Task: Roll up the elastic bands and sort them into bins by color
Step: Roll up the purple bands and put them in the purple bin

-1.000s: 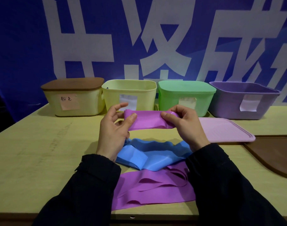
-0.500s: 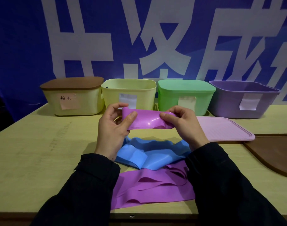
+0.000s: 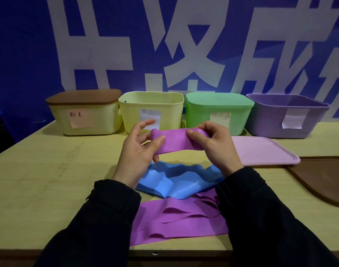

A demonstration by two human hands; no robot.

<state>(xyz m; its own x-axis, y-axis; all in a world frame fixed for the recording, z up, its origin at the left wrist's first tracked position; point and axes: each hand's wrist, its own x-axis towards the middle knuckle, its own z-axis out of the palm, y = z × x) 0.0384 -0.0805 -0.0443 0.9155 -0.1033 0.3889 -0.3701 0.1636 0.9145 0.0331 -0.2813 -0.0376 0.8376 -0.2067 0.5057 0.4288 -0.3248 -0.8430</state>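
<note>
Behind everything hangs a big blue banner (image 3: 29, 54) with huge white letters. Below it is a pale yellow counter (image 3: 39, 180).

Both arms in dark sleeves reach up from 6 o'clock. The left hand (image 3: 137, 151) is palm up, thumb on top, and its grip pinches the left end of a purple band (image 3: 174, 140). The right hand (image 3: 214, 145) has its back to the camera, and its grip pinches the right end with the thumb and curled fingers. The band is held in the air, flat, between the two hands, in the middle of the view.

Under the hands lies a blue band (image 3: 176, 180), all wrinkly. Just at 6 o'clock from it lies a loose purple band (image 3: 176, 222), touching the blue one.

Four bins stand in a row at 12 o'clock. From 9 to 3 o'clock they are: a yellow bin with a brown lid (image 3: 83, 116), an open yellow bin (image 3: 151, 110), a green bin with a green lid (image 3: 218, 112), and an open purple bin (image 3: 288, 116). Each has a paper note on the front.

At 3 o'clock a pink lid (image 3: 261, 151) lies flat on the counter. Beside it lies a second brown lid (image 3: 322, 178).
</note>
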